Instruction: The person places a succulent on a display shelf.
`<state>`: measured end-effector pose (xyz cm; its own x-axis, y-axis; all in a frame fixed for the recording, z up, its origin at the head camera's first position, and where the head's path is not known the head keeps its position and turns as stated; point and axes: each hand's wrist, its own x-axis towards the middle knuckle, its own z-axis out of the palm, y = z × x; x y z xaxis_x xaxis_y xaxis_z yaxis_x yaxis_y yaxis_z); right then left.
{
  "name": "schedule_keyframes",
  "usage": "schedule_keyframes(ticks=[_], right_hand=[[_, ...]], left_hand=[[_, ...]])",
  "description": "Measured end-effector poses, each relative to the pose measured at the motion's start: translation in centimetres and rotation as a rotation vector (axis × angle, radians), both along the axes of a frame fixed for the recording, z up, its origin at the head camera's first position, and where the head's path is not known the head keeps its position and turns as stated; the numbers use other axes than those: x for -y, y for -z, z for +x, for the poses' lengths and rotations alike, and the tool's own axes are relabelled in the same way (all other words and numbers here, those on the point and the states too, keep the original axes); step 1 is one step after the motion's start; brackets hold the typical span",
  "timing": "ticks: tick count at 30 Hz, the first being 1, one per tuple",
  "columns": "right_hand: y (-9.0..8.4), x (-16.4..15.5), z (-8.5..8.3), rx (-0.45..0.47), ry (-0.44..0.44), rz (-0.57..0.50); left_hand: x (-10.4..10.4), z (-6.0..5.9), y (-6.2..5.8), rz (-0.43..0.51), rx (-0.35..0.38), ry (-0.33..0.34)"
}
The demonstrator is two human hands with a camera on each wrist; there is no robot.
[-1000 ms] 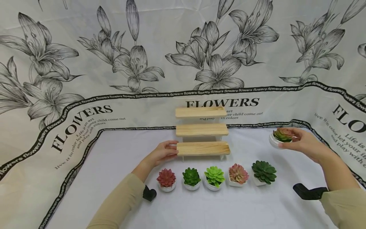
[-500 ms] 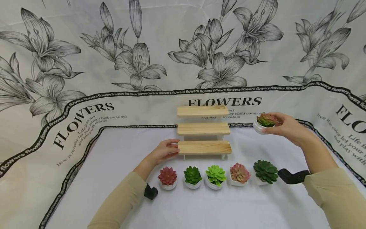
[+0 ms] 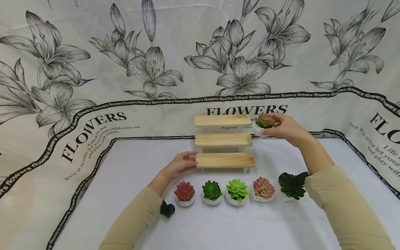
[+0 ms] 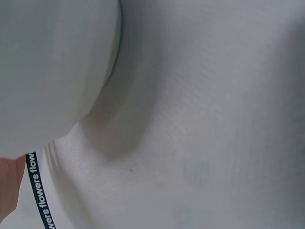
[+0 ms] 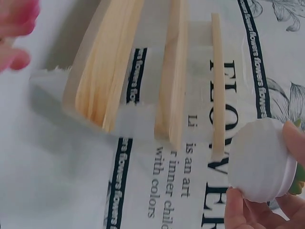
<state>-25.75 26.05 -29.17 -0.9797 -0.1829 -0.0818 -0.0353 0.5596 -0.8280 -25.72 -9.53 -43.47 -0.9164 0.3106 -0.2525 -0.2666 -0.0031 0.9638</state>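
Observation:
My right hand holds a potted succulent with red-green leaves, up beside the right end of the top plank of a three-tier wooden display stand. In the right wrist view its round white pot is gripped between thumb and fingers, raised off the table. At the left end of the lowest plank, my left hand grips the stand by its edge. A large white rounded surface fills the upper left of the left wrist view.
Several potted succulents stand in a row before the stand: a red one, a dark green, a bright green, a pink and another dark green, partly covered by a black wrist mount. A flower-printed cloth rises behind.
My right hand has carried the red-green succulent leftward and up, from the far right to the stand's top plank. My left hand has stayed at the lowest plank.

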Motion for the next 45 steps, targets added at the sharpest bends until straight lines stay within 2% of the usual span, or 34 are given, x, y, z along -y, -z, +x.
schedule_keyframes(ticks=[14,18,28,33,38,45], right_hand=[[-1.5,5.5,-3.3,-0.006,-0.018,-0.143],[-1.2,7.7,-4.2,0.007,-0.012,-0.196],[0.1,11.9,-5.9,0.011,0.013,-0.221],[0.1,12.9,-6.4,0.001,0.039,-0.247],[0.3,13.9,-6.6,-0.007,0.062,-0.233],[0.5,15.1,-6.3,-0.012,0.067,-0.258]], left_hand=[[-0.7,-0.8,-0.8,0.012,-0.018,-0.007],[-0.6,-0.7,-0.8,0.002,-0.014,-0.023],[-0.4,-0.2,-0.2,0.008,-0.014,-0.025],[-0.7,-0.2,-0.4,0.027,-0.019,-0.01],[-0.7,-0.1,-0.5,-0.006,-0.013,-0.018],[-0.3,0.1,-0.3,-0.003,-0.01,-0.015]])
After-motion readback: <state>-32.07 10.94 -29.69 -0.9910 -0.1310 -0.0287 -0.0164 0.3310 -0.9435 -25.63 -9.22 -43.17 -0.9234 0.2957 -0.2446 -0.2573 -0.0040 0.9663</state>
